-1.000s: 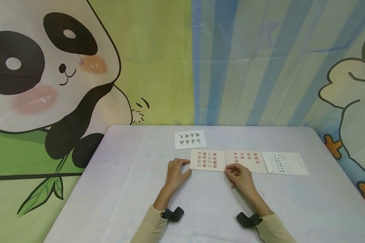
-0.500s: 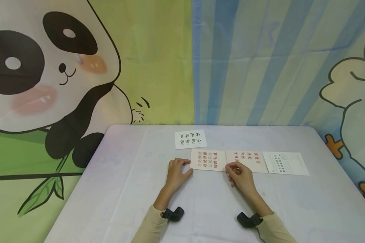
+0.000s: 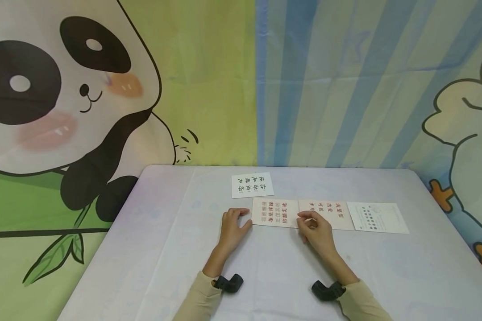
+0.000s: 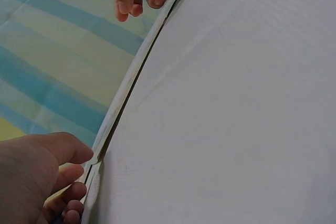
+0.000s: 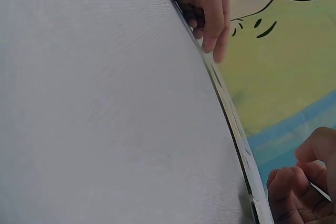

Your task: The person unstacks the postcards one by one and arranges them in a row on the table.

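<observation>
In the head view, a cream card with red writing (image 3: 275, 213) lies flat on the table. My left hand (image 3: 233, 227) is at its left edge, thumb and forefinger bent and spread apart, fingertips at or just beside the edge. Over the seam on its right, my right hand (image 3: 317, 232) hovers with loosely bent fingers holding nothing visible. It partly covers a second cream card with red writing (image 3: 339, 214). In the right wrist view, the right hand's fingers (image 5: 283, 184) look clear of the cards.
A white card with dark writing (image 3: 378, 217) adjoins the row's right end. Another white card (image 3: 252, 185) lies behind the first cream card. A pale cloth covers the table (image 3: 273, 276). A printed panda backdrop (image 3: 209, 80) rises behind its far edge.
My right hand's fingertips have come up slightly from the seam between the two cream cards. The left hand stays almost still, and the cards keep their places.
</observation>
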`<state>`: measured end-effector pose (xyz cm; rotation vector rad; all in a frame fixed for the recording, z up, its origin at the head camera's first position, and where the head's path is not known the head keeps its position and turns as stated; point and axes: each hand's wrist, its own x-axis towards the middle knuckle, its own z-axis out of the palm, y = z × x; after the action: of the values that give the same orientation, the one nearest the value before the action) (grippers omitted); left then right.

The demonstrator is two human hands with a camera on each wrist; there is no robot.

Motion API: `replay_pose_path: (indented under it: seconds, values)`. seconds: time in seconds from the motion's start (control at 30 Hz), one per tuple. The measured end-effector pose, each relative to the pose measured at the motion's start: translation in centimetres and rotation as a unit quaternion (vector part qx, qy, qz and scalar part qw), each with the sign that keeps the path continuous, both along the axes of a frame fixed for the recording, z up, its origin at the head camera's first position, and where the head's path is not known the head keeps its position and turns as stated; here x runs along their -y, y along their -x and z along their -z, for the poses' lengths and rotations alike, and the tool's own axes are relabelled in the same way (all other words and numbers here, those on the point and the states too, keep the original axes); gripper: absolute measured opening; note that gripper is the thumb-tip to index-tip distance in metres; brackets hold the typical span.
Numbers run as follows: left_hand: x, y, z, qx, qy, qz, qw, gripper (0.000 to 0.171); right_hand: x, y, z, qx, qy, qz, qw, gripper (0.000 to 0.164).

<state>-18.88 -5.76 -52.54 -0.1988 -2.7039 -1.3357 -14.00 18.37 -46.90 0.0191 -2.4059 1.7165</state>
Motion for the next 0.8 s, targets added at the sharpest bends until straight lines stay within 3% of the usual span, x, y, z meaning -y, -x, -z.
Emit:
replay_pose_path:
  seconds: [0.13, 0.37, 0.53, 0.8]
  values:
    - [0.1, 0.3, -0.2, 0.008, -0.016, -0.004, 0.9998, 0.035, 0.1, 1.2, 0.8, -0.028, 0.001, 0.001, 1.000, 0.020]
    - [0.3, 0.7, -0.3, 0.014, -0.035, 0.006, 0.9993, 0.036, -0.1, 3.2, 3.2, -0.034, -0.004, 0.006, 0.999, 0.020]
    - [0.5, 1.1, -0.3, 0.015, -0.053, 0.002, 0.9985, 0.037, 0.0, 3.9, 3.3, -0.044, -0.014, 0.005, 0.999, 0.020]
    - [1.0, 1.8, -0.6, 0.018, -0.076, -0.006, 0.9969, 0.039, 0.9, 4.8, 3.2, -0.021, -0.001, -0.008, 1.000, 0.021]
